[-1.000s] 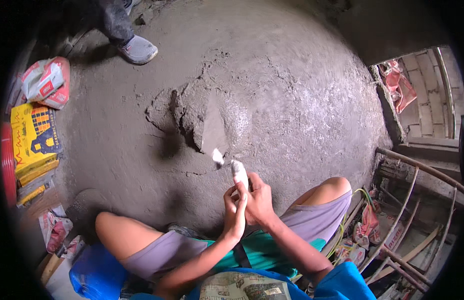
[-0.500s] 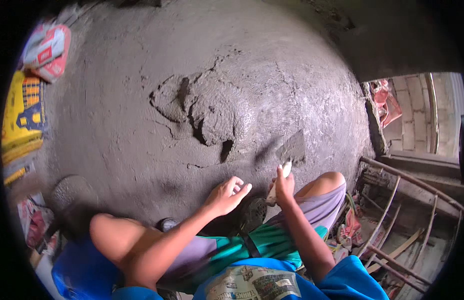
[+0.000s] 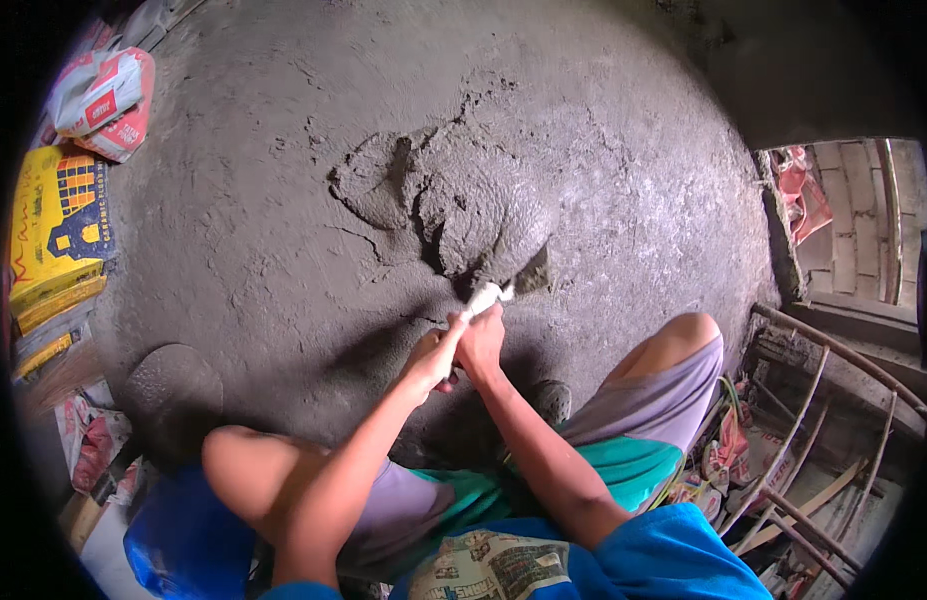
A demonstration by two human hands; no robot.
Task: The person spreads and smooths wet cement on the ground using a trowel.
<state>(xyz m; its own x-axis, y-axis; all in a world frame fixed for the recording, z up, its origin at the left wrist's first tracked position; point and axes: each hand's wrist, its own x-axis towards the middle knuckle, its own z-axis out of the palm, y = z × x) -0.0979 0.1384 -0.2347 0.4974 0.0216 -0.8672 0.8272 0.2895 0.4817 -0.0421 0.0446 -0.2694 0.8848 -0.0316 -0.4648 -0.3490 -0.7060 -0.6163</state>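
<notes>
Mud [image 3: 458,200] lies in a rough, wet heap on the grey floor [image 3: 233,230], right in front of me. My right hand [image 3: 480,342] is closed tight around the pale handle of my trowel [image 3: 482,298]. My left hand [image 3: 433,362] is pushed up close to it, with its fingers bent, but I can't tell if it grips the handle too. The trowel is at the near edge of the heap, past my hands. Its blade is tipped, and part of it is hard to see.

My knees are bent, one on each side of my arms. Over on my left are a red and white bag [image 3: 108,105] and, just below it, a yellow box [image 3: 63,225]. A blue thing [image 3: 188,540] is by my left knee [image 3: 248,460]. On my right, past my other knee, is a rack [image 3: 841,355] made of bars.
</notes>
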